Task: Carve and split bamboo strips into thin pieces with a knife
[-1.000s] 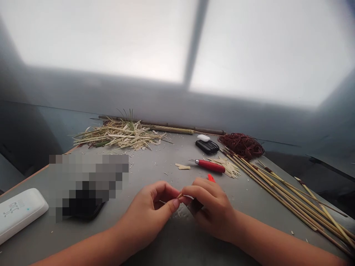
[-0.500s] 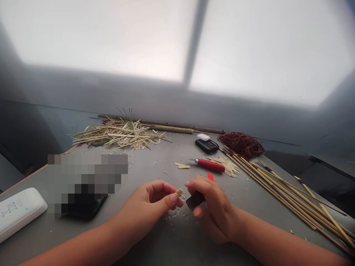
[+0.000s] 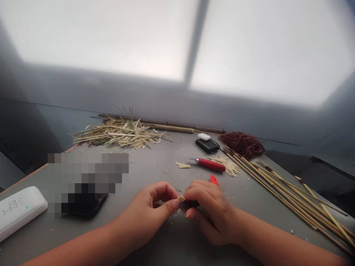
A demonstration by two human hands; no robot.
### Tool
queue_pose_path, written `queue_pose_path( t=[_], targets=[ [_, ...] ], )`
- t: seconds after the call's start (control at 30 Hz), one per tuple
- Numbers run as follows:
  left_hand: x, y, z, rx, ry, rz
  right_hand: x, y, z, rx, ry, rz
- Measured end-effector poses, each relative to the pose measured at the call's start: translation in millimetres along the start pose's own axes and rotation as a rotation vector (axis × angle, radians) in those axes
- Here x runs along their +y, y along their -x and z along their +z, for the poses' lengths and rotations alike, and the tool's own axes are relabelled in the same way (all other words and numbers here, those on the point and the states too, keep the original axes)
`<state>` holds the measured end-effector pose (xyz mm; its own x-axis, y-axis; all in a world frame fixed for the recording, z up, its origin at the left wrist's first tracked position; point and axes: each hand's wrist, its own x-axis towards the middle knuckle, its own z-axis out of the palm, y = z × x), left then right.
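Between the thumb and fingers of my left hand (image 3: 155, 207) is a small pale bamboo piece (image 3: 181, 199). My right hand (image 3: 212, 208) is closed around a knife with a wide dark blade (image 3: 194, 203) and a red end (image 3: 213, 180) that sticks out above the knuckles. The blade is mostly covered by my fingers and lies close against the bamboo piece; whether it touches cannot be told. A red-handled carving knife (image 3: 209, 164) lies beyond my hands, beside thin bamboo slips (image 3: 229, 165). Two short slips (image 3: 183, 165) rest left of its tip.
Bamboo shavings (image 3: 124, 133) are heaped at the back left, before long bamboo poles (image 3: 163, 123). A black case (image 3: 207, 145) bears a white object (image 3: 203, 137). Dark red cord (image 3: 242, 144) and thin bamboo sticks (image 3: 280, 184) lie right. A white device (image 3: 23, 210) and black phone-like object (image 3: 93, 209) sit left.
My right hand has come leftward to my left hand, bringing the blade up to the bamboo piece. The blade now shows less. My left hand has barely moved.
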<state>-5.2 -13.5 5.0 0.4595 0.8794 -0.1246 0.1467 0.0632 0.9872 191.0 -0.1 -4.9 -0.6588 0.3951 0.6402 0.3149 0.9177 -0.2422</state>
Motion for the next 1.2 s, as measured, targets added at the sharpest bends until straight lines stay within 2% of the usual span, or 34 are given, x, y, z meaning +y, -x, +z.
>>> queue_pose_path(
  t=[0.17, 0.37, 0.53, 0.97, 1.07, 1.2],
  targets=[
    [5.0, 6.0, 3.6, 0.036, -0.164, -0.009, -2.2, 2.9, 0.9, -0.002, -0.01, 0.004],
    [5.2, 12.6, 8.1, 0.08, -0.358, 0.099, -6.6, 3.8, 1.7, -0.001, 0.013, 0.003],
    [3.1, 13.6, 4.4, 0.072, -0.423, 0.206, -10.2, 2.2, -2.2, -0.04, -0.008, 0.026],
    [8.4, 12.4, -1.9, -0.121, -0.277, 0.038, -16.1, -5.9, -13.3, -0.228, -0.107, 0.082],
    [7.7, 13.8, -1.0, -0.114, -0.27, 0.039, -19.4, -6.8, -15.8, -0.223, -0.124, 0.116],
    [13.5, 13.1, -1.2, -0.104, -0.171, 0.038, -23.5, -9.5, -18.4, -0.151, -0.174, 0.157]
  ],
)
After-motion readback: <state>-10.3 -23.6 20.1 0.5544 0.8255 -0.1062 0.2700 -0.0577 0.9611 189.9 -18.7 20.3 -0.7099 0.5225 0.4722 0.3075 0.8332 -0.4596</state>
